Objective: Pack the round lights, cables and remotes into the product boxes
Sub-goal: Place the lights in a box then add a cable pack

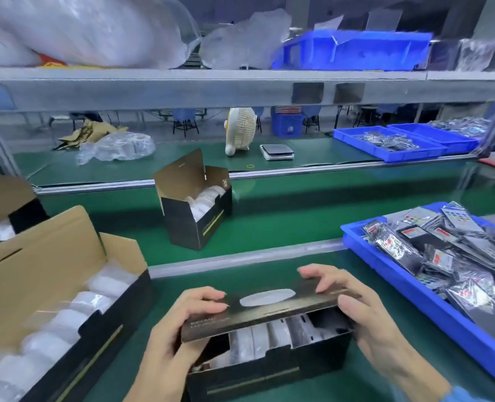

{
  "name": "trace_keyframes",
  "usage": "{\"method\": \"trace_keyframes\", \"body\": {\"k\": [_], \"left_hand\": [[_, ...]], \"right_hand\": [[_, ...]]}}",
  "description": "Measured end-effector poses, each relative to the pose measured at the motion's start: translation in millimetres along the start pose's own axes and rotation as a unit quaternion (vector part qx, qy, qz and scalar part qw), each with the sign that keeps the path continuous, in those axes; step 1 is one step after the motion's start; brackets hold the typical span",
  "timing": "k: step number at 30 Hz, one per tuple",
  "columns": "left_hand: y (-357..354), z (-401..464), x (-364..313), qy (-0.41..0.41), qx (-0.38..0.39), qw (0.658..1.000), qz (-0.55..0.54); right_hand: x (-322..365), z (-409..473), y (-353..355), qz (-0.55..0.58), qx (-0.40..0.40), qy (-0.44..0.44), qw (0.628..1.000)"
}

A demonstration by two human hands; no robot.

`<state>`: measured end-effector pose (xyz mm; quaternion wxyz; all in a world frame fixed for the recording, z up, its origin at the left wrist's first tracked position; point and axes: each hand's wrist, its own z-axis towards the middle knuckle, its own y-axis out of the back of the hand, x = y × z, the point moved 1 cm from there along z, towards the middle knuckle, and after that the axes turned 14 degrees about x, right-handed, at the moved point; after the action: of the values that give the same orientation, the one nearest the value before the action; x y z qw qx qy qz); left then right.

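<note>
A: What sits at the bottom centre of the frame?

B: A black product box (269, 361) on the green mat (356, 381). Its lid flap (269, 309) is half lowered, and white round lights in clear wrap (255, 340) stand in a row inside, visible under the flap's front edge.

A: And the hands?

B: The left hand (179, 323) holds the flap's left end, fingers curled over the top, thumb down along the box's side. The right hand (356, 309) holds the right end, fingers arched on top of the flap and thumb on its front edge. So both grip the lid flap.

A: Anything else being packed?

B: At lower left, a larger open carton (37, 268) holds a row of wrapped white lights (66, 323). In the middle of the frame a second open product box (195, 210) stands alone on the green conveyor belt (284, 210), white wrapped pieces showing inside.

A: Where are the remotes?

B: At right, a blue tray (414, 291) is heaped with bagged remotes (449, 250), well apart from the box in hand.

A: Farther back?

B: In the upper half, a small white desk fan (240, 130), a flat scale (277, 151) just beside it, more blue trays (400, 143) of bagged parts at right, and crumpled clear plastic (118, 147) at left. An overhead shelf (182, 88) carries plastic bags and a blue bin (356, 50).
</note>
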<state>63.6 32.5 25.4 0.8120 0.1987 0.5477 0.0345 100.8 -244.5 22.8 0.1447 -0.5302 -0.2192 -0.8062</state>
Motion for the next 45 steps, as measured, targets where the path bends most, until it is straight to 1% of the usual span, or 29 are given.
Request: {"method": "trace_keyframes", "body": {"k": [1,2,3,4,6,8,11,13,15,17,19,22,23,24,25,28,31,34,36,38,42,44,45], "left_hand": [[-1,1,0,0.018,0.017,1.000,-0.010],[-2,-1,-2,0.004,0.016,1.000,-0.016],[-3,-5,-4,-0.016,-0.005,1.000,-0.013],[-4,-8,-6,-0.020,-0.033,0.999,-0.023],[-7,-15,-9,-0.021,-0.061,0.997,-0.031],[-7,-13,-11,-0.035,-0.053,0.998,0.002],[2,-15,-9,-0.042,-0.020,0.998,0.048],[6,-18,-7,-0.074,-0.001,0.991,0.107],[6,-22,-4,-0.119,0.009,0.977,0.178],[5,-24,-1,-0.149,0.003,0.966,0.211],[2,-24,0,-0.160,-0.015,0.963,0.216],[-2,-22,-2,-0.168,-0.031,0.962,0.212],[-1,-22,-2,-0.169,-0.027,0.961,0.216],[2,-22,-3,-0.165,-0.017,0.962,0.217],[6,-20,-5,-0.152,-0.006,0.965,0.212],[23,-13,-12,-0.110,0.046,0.975,0.190],[28,-8,-15,-0.117,0.059,0.968,0.215],[23,-14,-5,-0.132,0.069,0.966,0.212],[20,-20,4,-0.165,0.079,0.950,0.253],[16,-21,9,-0.191,0.059,0.939,0.280],[7,-21,11,-0.194,-0.003,0.950,0.247],[4,-21,11,-0.196,-0.017,0.951,0.240],[3,-22,11,-0.194,-0.020,0.951,0.239]], "right_hand": [[1,-1,1,0.003,0.002,0.002,1.000],[2,-3,2,0.007,-0.001,0.002,1.000],[2,-3,1,0.009,-0.002,0.001,1.000],[2,-3,0,0.013,-0.004,0.001,1.000],[1,-2,-1,0.023,-0.009,0.008,1.000],[1,-2,0,0.021,-0.012,0.015,1.000],[1,-4,-2,-0.003,-0.019,0.021,1.000],[2,-8,-3,-0.027,-0.001,0.023,0.999],[5,-14,-3,-0.087,0.030,0.015,0.996],[8,-22,-5,-0.209,0.044,0.020,0.977],[10,-26,-9,-0.335,0.029,0.045,0.941],[16,-22,-17,-0.479,-0.021,0.132,0.867],[18,-17,-22,-0.505,-0.017,0.174,0.845],[17,-12,-28,-0.516,-0.001,0.212,0.830],[16,-7,-34,-0.517,0.014,0.237,0.822],[10,2,-43,-0.502,0.007,0.249,0.828],[6,2,-43,-0.489,-0.020,0.263,0.831],[6,2,-46,-0.517,-0.021,0.263,0.814],[7,2,-49,-0.552,-0.012,0.248,0.796],[9,3,-49,-0.574,-0.010,0.245,0.781],[8,4,-50,-0.545,0.013,0.288,0.787],[9,5,-49,-0.538,0.019,0.297,0.789],[9,5,-49,-0.528,0.017,0.296,0.796]]}}
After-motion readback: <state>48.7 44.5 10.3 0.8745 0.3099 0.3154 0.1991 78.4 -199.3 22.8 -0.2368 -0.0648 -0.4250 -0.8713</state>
